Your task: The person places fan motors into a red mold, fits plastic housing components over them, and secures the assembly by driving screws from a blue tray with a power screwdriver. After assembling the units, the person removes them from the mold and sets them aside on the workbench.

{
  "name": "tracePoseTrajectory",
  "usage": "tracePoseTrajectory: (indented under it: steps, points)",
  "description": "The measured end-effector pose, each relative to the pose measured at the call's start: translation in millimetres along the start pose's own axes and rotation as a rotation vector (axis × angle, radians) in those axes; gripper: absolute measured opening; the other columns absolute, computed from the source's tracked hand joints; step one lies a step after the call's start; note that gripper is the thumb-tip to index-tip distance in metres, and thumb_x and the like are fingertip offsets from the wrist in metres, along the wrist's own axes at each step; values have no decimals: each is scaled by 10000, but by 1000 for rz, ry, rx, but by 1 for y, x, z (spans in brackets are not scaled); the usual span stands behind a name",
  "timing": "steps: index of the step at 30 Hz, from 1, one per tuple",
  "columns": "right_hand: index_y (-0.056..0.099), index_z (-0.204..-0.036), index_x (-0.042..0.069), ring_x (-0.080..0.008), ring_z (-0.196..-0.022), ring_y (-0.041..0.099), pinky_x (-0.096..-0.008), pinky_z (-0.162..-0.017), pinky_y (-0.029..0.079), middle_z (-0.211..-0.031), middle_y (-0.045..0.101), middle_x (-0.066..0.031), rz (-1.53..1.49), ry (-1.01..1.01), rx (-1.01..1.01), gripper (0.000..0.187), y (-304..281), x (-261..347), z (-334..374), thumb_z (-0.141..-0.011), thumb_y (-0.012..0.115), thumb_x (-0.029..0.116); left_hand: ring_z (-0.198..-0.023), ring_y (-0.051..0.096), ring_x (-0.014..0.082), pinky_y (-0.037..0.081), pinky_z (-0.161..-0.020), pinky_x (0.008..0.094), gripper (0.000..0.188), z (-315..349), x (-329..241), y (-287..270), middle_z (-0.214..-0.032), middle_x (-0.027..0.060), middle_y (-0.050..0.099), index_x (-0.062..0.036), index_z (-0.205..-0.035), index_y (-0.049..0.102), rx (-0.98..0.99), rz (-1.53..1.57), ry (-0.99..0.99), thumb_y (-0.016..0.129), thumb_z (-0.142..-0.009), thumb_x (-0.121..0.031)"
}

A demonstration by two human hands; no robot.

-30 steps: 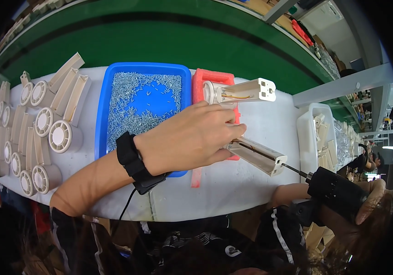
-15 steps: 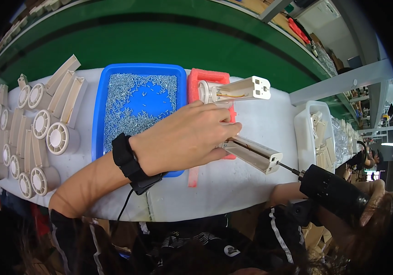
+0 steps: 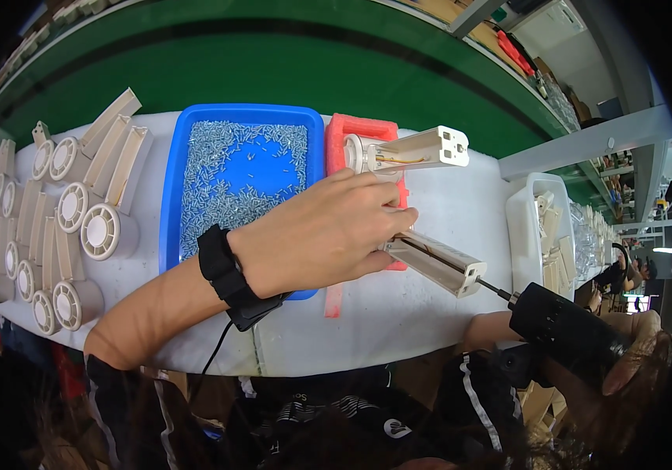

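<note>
My left hand (image 3: 332, 223) is closed over the round end of a cream plastic housing (image 3: 437, 266), hiding that end. The housing's hollow arm points right and toward me. Inside that arm runs the long dark bit (image 3: 494, 291) of a black electric screwdriver (image 3: 559, 325), entering through the end wall; its tip is hidden near my left fingers. My right hand (image 3: 637, 352) is wrapped around the screwdriver's body at the right. Beyond my left hand, a second housing (image 3: 414, 150) with yellowish wires lies with its round end in a pink foam block (image 3: 337, 145).
A blue tray (image 3: 167, 196) of loose screws (image 3: 210, 196) stands left of the foam. Several similar housings (image 3: 101, 231) fill the table's left side. At the right is a white bin (image 3: 521, 235) of plastic parts, below a grey metal bar (image 3: 578, 145). A cord hangs from my left wrist strap (image 3: 230, 278).
The whole scene has shifted very slightly in the view. Both hands, the screwdriver and the housing keep nearly the same positions relative to each other.
</note>
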State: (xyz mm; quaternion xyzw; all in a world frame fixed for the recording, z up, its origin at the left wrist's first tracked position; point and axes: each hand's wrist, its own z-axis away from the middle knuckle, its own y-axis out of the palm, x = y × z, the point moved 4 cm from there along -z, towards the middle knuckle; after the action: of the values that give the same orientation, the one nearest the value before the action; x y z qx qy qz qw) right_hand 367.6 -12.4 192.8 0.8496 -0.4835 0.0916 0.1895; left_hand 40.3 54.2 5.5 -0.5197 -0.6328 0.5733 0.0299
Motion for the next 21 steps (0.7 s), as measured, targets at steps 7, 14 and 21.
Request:
tracePoseTrajectory:
  steps: [7, 14, 21]
  points:
    - [562, -1021, -2, -92, -574, 582, -219, -461, 535, -825, 573, -18, 37, 28, -10, 171, -12, -9, 2, -913, 692, 27, -1119, 640, 322, 518, -989, 438, 467, -1, 0, 1, -1162, 130, 651, -64, -1271, 658, -16, 28, -16, 811, -861, -224]
    - [560, -1018, -1, -92, -578, 582, -219, -464, 534, -827, 572, -19, 61, 49, -7, 169, -18, -12, -1, -913, 690, 25, -1097, 640, 321, 519, -975, 434, 458, -1, 5, 0, -1151, 126, 649, -60, -1267, 657, 16, 74, -40, 805, -861, -211]
    - [559, -1016, -1, -93, -582, 582, -219, -466, 532, -830, 571, -19, 66, 61, -12, 167, -22, -21, 3, -913, 689, 23, -969, 651, 342, 535, -895, 440, 332, 1, 5, 0, -972, 165, 636, 0, -1051, 666, -112, 72, 29, 806, -855, -228]
